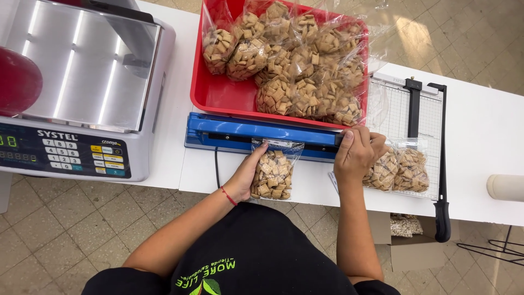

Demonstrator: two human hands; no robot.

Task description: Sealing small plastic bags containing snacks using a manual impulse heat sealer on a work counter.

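At the near edge of the white table (pixel 480 125), the left hand (pixel 246 173) cups a small clear bag of square cereal pieces (pixel 273 173), fingers curled loosely along its left side and thumb up near its top, so the bag is held rather than squeezed. The bag lies flat on the table with its open mouth tucked under the arm of the blue heat sealer (pixel 256 134). The right hand (pixel 357 153) rests on the right end of the sealer's arm, fingers bent over the bar and pressing on it; it holds nothing else. A thin red cord circles the left wrist.

Just right of the right hand, two more filled bags (pixel 401 168) lie side by side on a paper trimmer (pixel 420 120) with a gridded bed and a long black-handled blade along its right edge. Behind the sealer, touching its far side, stands a red tray (pixel 218 95) heaped with many more filled bags of the same cereal. To the left sits a counter scale (pixel 82 98) with a steel platter, a keypad and a display; a dark red rounded object shows at the left edge of the platter. A cream cylinder (pixel 505 187) pokes in at the right edge. Under the table lies a beige tiled floor, with an open cardboard box (pixel 406 240) near the trimmer's handle.
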